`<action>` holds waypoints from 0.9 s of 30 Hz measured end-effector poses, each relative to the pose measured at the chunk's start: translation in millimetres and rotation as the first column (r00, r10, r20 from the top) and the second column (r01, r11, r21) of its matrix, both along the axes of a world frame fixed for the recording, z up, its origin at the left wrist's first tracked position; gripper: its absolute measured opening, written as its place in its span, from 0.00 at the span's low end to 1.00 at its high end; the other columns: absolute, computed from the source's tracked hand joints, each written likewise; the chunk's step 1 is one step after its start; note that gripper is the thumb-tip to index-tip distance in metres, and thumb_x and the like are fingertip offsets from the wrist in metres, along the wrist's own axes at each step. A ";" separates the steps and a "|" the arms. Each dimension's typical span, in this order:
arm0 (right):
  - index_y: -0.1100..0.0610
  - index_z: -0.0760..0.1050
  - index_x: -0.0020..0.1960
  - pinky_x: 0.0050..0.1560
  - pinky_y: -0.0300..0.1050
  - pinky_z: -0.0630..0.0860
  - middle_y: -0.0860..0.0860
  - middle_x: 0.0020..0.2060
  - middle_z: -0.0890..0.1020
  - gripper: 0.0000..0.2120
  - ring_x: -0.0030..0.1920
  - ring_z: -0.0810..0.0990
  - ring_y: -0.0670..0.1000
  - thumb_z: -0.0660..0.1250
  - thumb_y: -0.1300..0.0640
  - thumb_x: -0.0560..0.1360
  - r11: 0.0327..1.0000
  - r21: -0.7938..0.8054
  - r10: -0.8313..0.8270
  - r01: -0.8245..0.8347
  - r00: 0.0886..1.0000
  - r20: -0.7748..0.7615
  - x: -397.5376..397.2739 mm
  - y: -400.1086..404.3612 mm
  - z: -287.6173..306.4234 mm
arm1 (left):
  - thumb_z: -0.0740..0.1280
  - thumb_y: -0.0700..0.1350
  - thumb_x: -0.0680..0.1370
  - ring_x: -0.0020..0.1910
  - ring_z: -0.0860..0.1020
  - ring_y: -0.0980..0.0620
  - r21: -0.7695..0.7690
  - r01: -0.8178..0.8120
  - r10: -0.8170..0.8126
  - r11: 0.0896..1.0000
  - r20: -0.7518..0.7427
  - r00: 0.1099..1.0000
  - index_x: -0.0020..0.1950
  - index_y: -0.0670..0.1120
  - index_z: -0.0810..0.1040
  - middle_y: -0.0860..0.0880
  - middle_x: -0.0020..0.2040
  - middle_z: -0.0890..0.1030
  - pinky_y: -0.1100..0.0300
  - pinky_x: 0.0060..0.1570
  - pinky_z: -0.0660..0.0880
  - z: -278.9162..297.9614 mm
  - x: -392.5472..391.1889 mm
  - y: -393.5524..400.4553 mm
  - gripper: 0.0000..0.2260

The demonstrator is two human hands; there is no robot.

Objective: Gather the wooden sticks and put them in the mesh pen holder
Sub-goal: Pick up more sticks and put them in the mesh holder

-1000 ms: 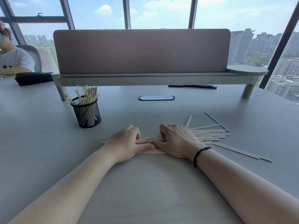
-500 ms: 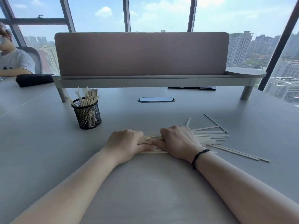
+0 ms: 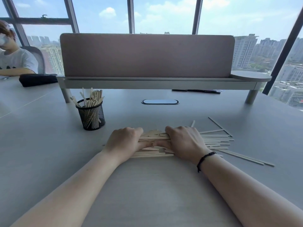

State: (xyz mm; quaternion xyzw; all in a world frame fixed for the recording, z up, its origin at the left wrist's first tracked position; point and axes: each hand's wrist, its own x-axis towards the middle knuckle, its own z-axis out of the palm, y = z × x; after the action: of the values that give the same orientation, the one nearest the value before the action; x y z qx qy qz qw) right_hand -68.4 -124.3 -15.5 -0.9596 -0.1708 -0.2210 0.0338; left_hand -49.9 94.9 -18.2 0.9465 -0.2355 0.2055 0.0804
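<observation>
Gripping one bundle of pale flat wooden sticks (image 3: 152, 138) lying crosswise on the grey counter (image 3: 49, 145), left hand (image 3: 124, 141) and right hand (image 3: 185, 141) curl round it, left nearer the black mesh pen holder (image 3: 91, 116) standing far-left.

I'm looking it all over and there's nothing here I can read: no words, labels, brands, numbers or signs on anything in front of me.
</observation>
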 end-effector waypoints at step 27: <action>0.54 0.57 0.27 0.27 0.44 0.56 0.46 0.19 0.60 0.29 0.23 0.58 0.47 0.64 0.44 0.79 0.715 0.697 0.068 -0.049 0.998 0.001 8.7 45.3 70.1 | 0.66 0.64 0.76 0.26 0.61 0.51 -0.914 0.049 -0.093 0.402 0.012 0.996 0.29 0.45 0.60 0.52 0.24 0.62 0.54 0.28 0.59 28.2 2.3 21.1 0.29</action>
State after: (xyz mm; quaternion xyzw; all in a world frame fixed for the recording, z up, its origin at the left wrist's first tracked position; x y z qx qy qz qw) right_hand -59.7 -78.9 54.6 -0.8732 -0.1050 -0.2560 0.4012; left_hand -47.7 116.0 10.1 0.7425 -0.1234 0.2778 0.5969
